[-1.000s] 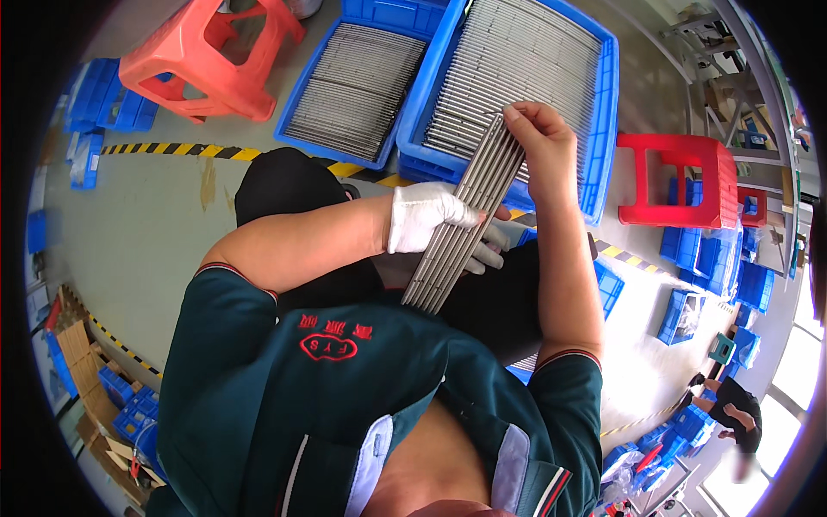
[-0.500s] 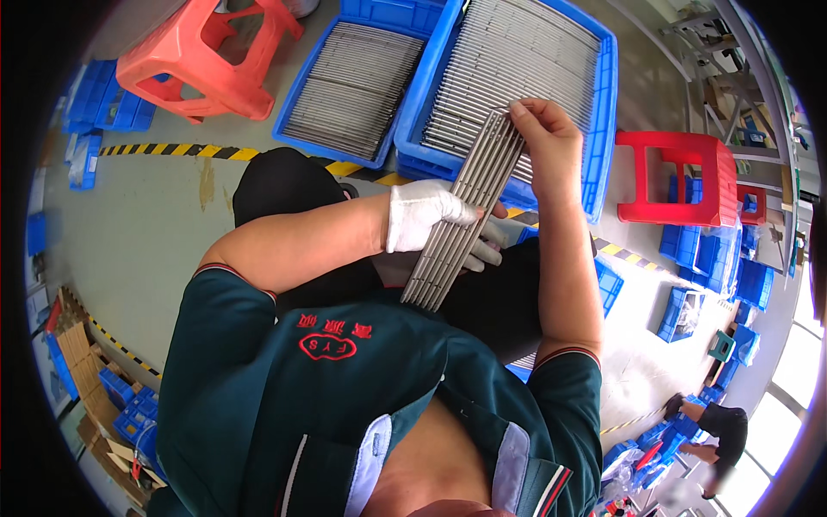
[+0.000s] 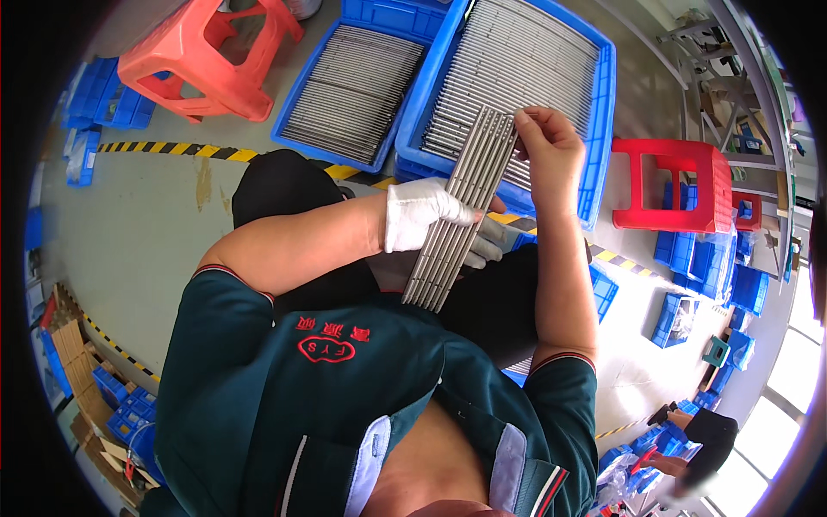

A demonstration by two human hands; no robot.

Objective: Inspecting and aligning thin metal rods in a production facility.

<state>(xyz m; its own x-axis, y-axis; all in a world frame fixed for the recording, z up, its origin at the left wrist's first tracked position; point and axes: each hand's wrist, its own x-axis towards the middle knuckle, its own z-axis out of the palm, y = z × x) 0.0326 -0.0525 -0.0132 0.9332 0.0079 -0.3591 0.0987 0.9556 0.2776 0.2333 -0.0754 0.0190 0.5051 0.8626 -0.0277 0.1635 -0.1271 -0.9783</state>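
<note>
Between the chest and the far blue crate [image 3: 606, 103], a row of metal rods [image 3: 478, 177] lies gripped in the gloved left hand [image 3: 428, 207], thumb on top, fingers beneath; the bare, half-curled right hand [image 3: 551, 148] touches its far right end. Red stitched lettering and an outlined emblem [image 3: 326, 349] mark the dark green shirt [image 3: 215, 388].

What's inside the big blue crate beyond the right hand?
The big blue crate holds thin metal rods lying side by side. The right hand and the held rods cover part of its near end; anything beneath the top layer is hidden.
</note>
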